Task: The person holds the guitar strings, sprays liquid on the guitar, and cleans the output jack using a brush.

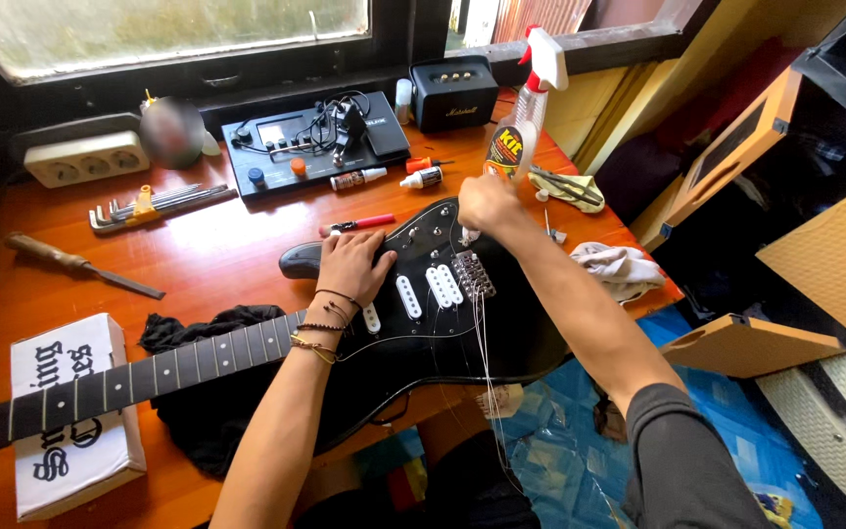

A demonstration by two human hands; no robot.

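sunlit orange wooden desk [217, 250] beneath a grimy window [168, 29]

Black electric guitar [501, 323] flat on table

You've got bright daylight from the window [178, 29], glare on the table [208, 255], and wide-angle warp at the edges.

- A black solid-body electric guitar [462, 323] lies flat across the orange-brown wooden table [208, 255], its neck running left over a crumpled black cloth [198, 328].
- The left hand [350, 266] rests on the body; the right hand [487, 204] sits behind the bridge.
- A white spray bottle with red trigger [526, 118] stands just behind the right hand.
- A set of metal hex keys [154, 208] lies behind the neck.
- A white cardboard box [70, 421] sits under the neck's left end.
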